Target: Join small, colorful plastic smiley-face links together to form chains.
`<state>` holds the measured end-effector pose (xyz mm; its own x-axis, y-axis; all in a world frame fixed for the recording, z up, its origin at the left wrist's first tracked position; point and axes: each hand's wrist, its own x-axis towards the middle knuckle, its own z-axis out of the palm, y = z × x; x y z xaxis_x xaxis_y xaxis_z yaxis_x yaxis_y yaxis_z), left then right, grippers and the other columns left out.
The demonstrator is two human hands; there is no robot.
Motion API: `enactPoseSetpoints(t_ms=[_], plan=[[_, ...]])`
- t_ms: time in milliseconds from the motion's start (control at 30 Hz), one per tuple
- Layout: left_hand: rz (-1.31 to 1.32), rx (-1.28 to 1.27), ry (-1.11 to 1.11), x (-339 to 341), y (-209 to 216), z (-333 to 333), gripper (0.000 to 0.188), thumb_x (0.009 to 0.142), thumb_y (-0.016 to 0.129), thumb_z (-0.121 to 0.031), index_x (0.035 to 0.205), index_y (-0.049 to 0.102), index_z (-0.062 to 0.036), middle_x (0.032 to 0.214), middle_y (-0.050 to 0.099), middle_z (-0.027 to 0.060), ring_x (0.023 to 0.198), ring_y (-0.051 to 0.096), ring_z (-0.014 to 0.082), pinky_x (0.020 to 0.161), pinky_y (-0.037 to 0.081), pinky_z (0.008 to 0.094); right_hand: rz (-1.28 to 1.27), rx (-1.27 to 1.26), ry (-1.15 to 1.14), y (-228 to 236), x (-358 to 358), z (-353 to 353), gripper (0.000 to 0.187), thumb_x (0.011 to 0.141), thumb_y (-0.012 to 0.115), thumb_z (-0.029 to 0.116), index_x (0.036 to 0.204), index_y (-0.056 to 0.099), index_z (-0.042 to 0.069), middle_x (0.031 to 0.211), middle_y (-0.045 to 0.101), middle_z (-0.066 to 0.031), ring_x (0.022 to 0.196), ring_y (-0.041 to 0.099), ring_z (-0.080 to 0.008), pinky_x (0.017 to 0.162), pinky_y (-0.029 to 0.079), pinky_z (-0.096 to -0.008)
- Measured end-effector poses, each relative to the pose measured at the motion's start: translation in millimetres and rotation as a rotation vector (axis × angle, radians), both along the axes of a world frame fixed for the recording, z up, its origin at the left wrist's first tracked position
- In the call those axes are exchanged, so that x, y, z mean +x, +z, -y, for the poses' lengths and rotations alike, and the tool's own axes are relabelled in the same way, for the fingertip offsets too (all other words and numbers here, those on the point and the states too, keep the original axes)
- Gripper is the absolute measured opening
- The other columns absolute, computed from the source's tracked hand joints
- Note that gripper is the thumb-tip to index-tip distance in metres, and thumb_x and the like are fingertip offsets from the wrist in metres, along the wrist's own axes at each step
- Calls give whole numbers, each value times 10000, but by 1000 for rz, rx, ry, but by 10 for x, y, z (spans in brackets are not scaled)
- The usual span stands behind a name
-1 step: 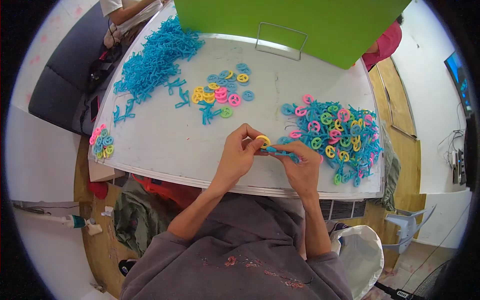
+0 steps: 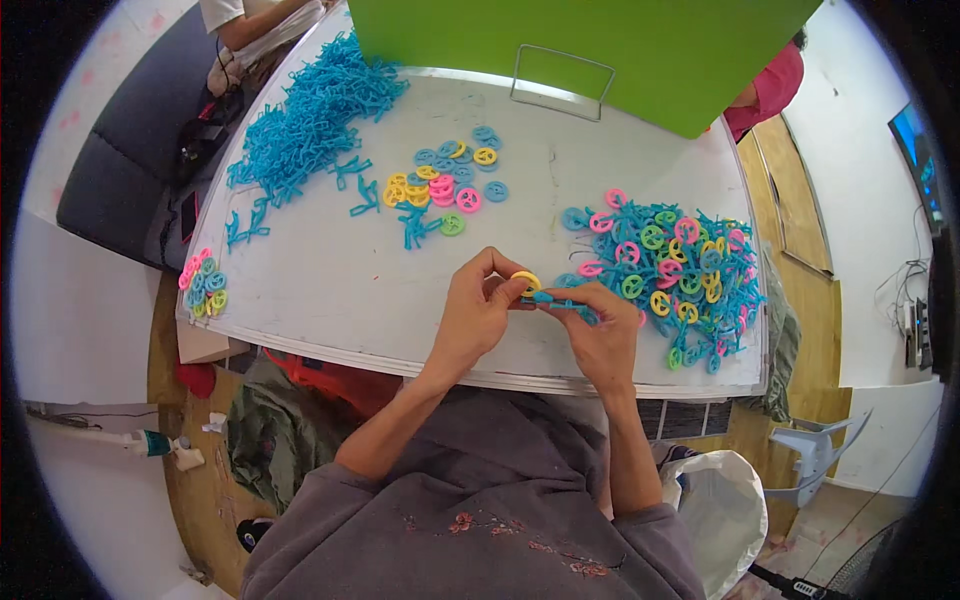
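Over the near part of the white table (image 2: 340,290), my two hands meet in front of me. My left hand (image 2: 472,312) pinches a yellow spoked plastic wheel (image 2: 522,281) between thumb and forefinger. My right hand (image 2: 603,335) is closed on a slim blue plastic piece (image 2: 562,303), whose left end meets the wheel. Fingers hide whether the two are joined. Just right of my right hand lies a heap of blue pieces with coloured wheels (image 2: 680,280). Loose wheels (image 2: 445,178) in blue, yellow, pink and green lie beyond my left hand, beside a few blue pieces (image 2: 418,226).
A large pile of blue plastic pieces (image 2: 310,120) covers the far left. More wheels (image 2: 205,285) sit at the left edge. A green panel (image 2: 600,60) with a wire handle (image 2: 563,82) stands at the back. Other people's arms (image 2: 262,25) show behind. A white bag (image 2: 722,510) stands below right.
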<state>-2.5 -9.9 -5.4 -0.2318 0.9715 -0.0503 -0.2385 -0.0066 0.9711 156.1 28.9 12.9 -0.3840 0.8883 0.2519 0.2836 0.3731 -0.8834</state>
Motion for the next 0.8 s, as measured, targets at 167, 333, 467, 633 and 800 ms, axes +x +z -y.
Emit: enactPoseSetpoints(t_ms=[167,333,467,633,800], plan=[[-151,50,82,83,9,17,42,931,533,3,909,558,29,852,641,85,774,633,129,747,573,283,-197,-338,-145,-124,-65,13,147,774,742,27,914,723,-15,773,683,-35,677,588,-75,616,474,-225],[-18,66,82,95,31,25,79,935,528,0,948,596,39,888,656,95,806,644,142,755,569,279,-191,-386,-159,-129,-59,7,164,791,747,55,939,718,-11,769,677,-35,681,592,-70,607,466,-208],[71,116,125,127,31,30,109,943,519,-2,989,607,43,916,659,101,818,646,145,759,569,280,-319,-430,-127,-106,-94,9,203,811,741,78,987,703,-14,775,688,-63,693,620,-82,620,478,-209],[28,168,144,120,-40,41,113,945,524,-8,1020,596,37,948,640,107,824,619,146,736,557,293,-368,-516,-94,-126,-103,8,238,825,734,109,1017,691,-25,796,693,-74,727,644,-106,645,493,-222],[26,176,188,134,-40,37,97,940,506,23,976,596,28,909,640,89,786,606,138,698,527,274,-424,-642,-86,-144,-121,-10,222,844,721,106,1016,672,-25,830,689,-81,723,651,-120,675,523,-245]])
